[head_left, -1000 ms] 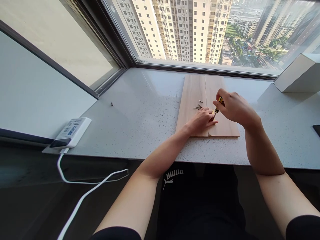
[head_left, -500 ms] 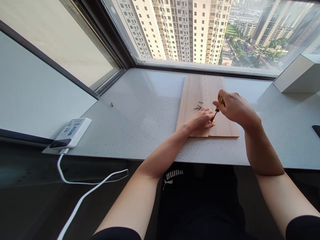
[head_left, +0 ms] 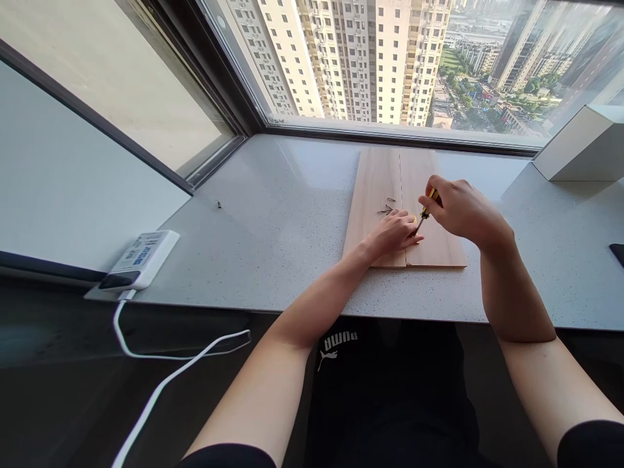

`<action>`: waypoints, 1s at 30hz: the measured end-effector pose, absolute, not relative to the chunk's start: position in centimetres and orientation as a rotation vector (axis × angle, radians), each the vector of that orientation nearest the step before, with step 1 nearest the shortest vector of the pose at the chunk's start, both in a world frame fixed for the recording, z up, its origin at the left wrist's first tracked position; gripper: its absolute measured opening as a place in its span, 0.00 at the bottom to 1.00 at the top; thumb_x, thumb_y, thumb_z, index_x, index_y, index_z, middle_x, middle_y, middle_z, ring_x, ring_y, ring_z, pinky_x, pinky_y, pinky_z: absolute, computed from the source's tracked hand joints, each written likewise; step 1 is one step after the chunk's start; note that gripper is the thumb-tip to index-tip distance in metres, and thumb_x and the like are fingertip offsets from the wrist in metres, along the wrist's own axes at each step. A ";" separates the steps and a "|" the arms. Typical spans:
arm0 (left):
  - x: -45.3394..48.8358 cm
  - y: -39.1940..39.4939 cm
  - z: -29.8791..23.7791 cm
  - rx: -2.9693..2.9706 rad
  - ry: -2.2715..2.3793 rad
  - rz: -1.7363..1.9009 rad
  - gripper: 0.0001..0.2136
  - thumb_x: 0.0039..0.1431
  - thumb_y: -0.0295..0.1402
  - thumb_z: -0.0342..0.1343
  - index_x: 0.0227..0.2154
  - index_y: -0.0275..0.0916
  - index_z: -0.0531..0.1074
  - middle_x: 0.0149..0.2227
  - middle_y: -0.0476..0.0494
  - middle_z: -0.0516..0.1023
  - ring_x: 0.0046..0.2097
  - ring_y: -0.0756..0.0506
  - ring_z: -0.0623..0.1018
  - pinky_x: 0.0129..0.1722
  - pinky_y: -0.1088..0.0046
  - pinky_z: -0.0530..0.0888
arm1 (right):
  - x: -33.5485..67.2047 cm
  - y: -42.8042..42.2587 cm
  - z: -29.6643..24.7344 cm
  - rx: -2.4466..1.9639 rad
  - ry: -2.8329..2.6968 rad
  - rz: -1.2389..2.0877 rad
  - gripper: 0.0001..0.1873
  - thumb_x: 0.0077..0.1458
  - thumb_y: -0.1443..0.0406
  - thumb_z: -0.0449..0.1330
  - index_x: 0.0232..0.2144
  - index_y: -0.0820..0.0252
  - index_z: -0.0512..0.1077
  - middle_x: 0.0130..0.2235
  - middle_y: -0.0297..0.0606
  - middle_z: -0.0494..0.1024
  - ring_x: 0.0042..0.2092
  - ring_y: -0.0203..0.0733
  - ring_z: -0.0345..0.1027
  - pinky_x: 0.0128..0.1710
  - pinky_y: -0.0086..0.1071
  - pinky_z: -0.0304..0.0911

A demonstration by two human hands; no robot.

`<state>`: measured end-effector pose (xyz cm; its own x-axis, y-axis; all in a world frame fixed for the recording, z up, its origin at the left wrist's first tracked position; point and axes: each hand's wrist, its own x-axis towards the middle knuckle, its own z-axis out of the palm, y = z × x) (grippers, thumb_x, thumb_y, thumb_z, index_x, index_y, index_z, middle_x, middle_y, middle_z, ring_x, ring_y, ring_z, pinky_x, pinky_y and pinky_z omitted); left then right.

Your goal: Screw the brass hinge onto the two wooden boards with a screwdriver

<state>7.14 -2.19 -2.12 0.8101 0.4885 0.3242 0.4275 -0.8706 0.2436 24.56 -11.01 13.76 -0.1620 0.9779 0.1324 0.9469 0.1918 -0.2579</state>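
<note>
Two pale wooden boards [head_left: 373, 175] lie side by side, with a narrow seam between them. My right hand [head_left: 461, 205] is closed round the yellow and black handle of a screwdriver [head_left: 429, 203]. Its shaft slants down to the left and its tip ends at my left fingers. My left hand [head_left: 394, 232] rests on the boards near the seam, pressing on a small gold-coloured piece [head_left: 416, 220] that looks like a hinge. The fingers mostly cover that piece, and any screw under the tip is hidden. Several loose screws [head_left: 390, 199] lie on the left board just beyond my left hand.
The boards lie on a speckled white windowsill [head_left: 273, 260] by a large window. A white power bank [head_left: 141, 259] with a white cable [head_left: 160, 383] sits at the left edge. To the right are a white box [head_left: 580, 146] and part of a dark object [head_left: 617, 252].
My right hand and the screwdriver handle have shifted slightly to the right. My left thumb reaches a little further right over the gold-coloured piece. The boards and screws have stayed put.
</note>
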 end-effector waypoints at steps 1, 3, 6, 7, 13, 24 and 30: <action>7.1 -2.2 -2.1 2.842 0.722 0.576 0.13 0.77 0.40 0.65 0.35 0.41 0.77 0.39 0.38 0.81 0.48 0.34 0.79 0.56 0.53 0.75 | 24.6 -11.0 13.7 -1.810 -2.221 0.159 0.08 0.78 0.61 0.55 0.48 0.54 0.74 0.38 0.43 0.83 0.37 0.50 0.70 0.37 0.41 0.57; 7.0 -2.3 -2.1 2.857 0.712 0.576 0.10 0.74 0.39 0.67 0.37 0.41 0.78 0.41 0.37 0.82 0.49 0.34 0.79 0.56 0.52 0.75 | 24.8 -11.0 13.7 -1.778 -2.236 0.159 0.08 0.74 0.65 0.57 0.50 0.55 0.74 0.41 0.44 0.84 0.39 0.51 0.71 0.38 0.41 0.58; 7.1 -2.4 -2.2 2.864 0.698 0.561 0.04 0.71 0.33 0.65 0.38 0.41 0.78 0.43 0.37 0.82 0.49 0.34 0.79 0.57 0.54 0.75 | 24.9 -11.0 13.6 -1.778 -2.219 0.183 0.10 0.70 0.66 0.60 0.52 0.55 0.73 0.44 0.45 0.85 0.41 0.51 0.73 0.39 0.41 0.59; 7.1 -2.4 -2.3 2.861 0.697 0.558 0.03 0.71 0.31 0.64 0.38 0.41 0.78 0.43 0.38 0.82 0.50 0.35 0.78 0.57 0.54 0.75 | 24.9 -11.0 13.6 -1.785 -2.210 0.186 0.08 0.71 0.63 0.61 0.51 0.55 0.73 0.44 0.45 0.85 0.42 0.52 0.73 0.39 0.41 0.59; 7.3 -2.1 -2.5 2.837 0.695 0.549 0.05 0.74 0.29 0.61 0.38 0.41 0.79 0.42 0.38 0.81 0.50 0.35 0.79 0.58 0.55 0.74 | 24.6 -11.0 13.8 -1.906 -2.155 0.119 0.10 0.78 0.55 0.59 0.48 0.54 0.74 0.41 0.45 0.84 0.38 0.51 0.72 0.38 0.41 0.57; 7.5 -2.4 -2.9 2.803 0.723 0.607 0.12 0.79 0.34 0.61 0.34 0.41 0.77 0.39 0.40 0.81 0.49 0.36 0.79 0.59 0.55 0.74 | 24.9 -10.6 13.4 -1.910 -2.145 0.122 0.15 0.75 0.50 0.64 0.49 0.55 0.75 0.39 0.43 0.83 0.36 0.49 0.69 0.37 0.40 0.58; 7.5 -2.4 -3.1 2.751 0.715 0.652 0.17 0.79 0.35 0.62 0.30 0.42 0.75 0.35 0.43 0.80 0.45 0.38 0.78 0.56 0.56 0.74 | 25.3 -10.4 13.2 -1.887 -2.117 0.059 0.10 0.77 0.56 0.62 0.43 0.53 0.74 0.32 0.39 0.78 0.33 0.48 0.66 0.37 0.40 0.58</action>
